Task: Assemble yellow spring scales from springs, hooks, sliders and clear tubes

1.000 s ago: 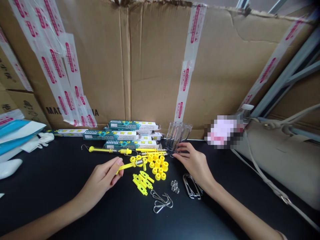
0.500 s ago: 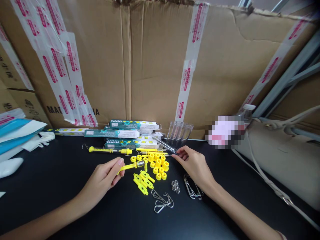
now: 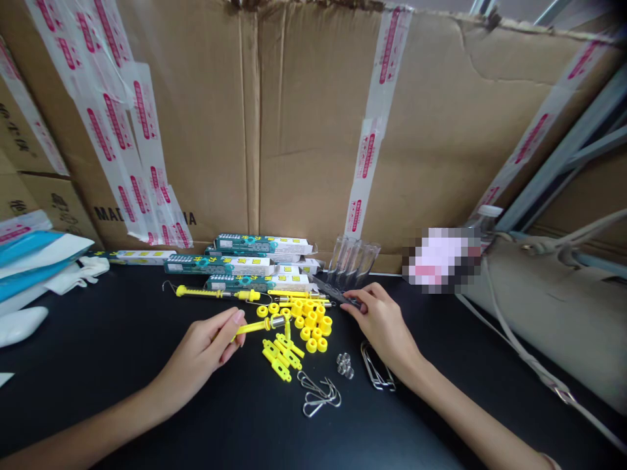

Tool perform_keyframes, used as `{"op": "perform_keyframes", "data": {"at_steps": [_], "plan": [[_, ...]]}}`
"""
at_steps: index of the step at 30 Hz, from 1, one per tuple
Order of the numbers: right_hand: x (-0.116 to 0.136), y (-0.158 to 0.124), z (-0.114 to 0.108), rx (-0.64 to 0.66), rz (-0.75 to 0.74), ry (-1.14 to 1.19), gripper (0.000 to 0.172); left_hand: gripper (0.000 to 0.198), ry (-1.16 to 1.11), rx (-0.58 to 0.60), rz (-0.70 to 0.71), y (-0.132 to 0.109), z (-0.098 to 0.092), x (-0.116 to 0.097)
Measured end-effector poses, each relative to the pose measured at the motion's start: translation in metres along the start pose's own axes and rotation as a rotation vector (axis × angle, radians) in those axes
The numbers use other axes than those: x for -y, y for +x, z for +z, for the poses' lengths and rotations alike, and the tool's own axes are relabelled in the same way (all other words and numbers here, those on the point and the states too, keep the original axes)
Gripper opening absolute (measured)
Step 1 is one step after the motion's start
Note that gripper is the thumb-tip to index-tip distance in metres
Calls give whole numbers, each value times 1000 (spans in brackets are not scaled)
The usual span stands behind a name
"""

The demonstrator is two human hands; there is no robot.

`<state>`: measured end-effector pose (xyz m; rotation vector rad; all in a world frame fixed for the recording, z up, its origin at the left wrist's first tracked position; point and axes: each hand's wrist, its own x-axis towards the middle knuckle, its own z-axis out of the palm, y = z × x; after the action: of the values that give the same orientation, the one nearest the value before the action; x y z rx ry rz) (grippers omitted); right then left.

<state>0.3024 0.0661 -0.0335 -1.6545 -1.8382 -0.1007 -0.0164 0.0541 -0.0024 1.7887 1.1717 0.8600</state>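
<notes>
Plastic tubes stand right of stacked boxes, both before a cardboard sheet.

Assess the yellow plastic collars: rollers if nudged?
The yellow plastic collars probably feel light and stiff, given their thick walls. Those on end should stay put on the black tabletop; any tipped onto its round side would likely roll.

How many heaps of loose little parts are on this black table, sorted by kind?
Yellow plastic rings: 1
Yellow flat clips: 1
Bent wire hooks: 1
Long wire loops: 1
Small shiny pieces: 1
Total: 5 heaps
</notes>
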Motion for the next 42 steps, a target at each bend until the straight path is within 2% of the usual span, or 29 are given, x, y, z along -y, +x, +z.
{"op": "perform_keyframes", "data": {"at_steps": [5, 11, 15, 20, 26, 32, 37, 42], "plan": [[3, -2, -2, 31, -5, -48, 20, 50, -2, -5, 4, -1, 0, 0], [13, -6, -13, 63, 11, -158, 32, 50, 0, -3, 4, -1, -1, 1], [17, -6, -19, 63, 20, -201, 25, 51, 1, -4, 0, -1, -1, 0], [14, -7, -16, 74, 9, -184, 18, 51, 7, -5, 0, -2, 0, -1], [10, -7, -15, 64, 3, -84, 22, 52, 10, -6, -1, -1, 0, -1], [17, -3, -18, 16, 19, 123, 22, 50, 10, -11, 2, -1, 0, -1], [20, -3, -12, -3, 55, 292, 18, 50, 7, -2, 7, -1, 0, -1], [18, -1, -6, -7, 82, 393, 25, 50, 8, 8, 9, -2, -1, 0]]}}
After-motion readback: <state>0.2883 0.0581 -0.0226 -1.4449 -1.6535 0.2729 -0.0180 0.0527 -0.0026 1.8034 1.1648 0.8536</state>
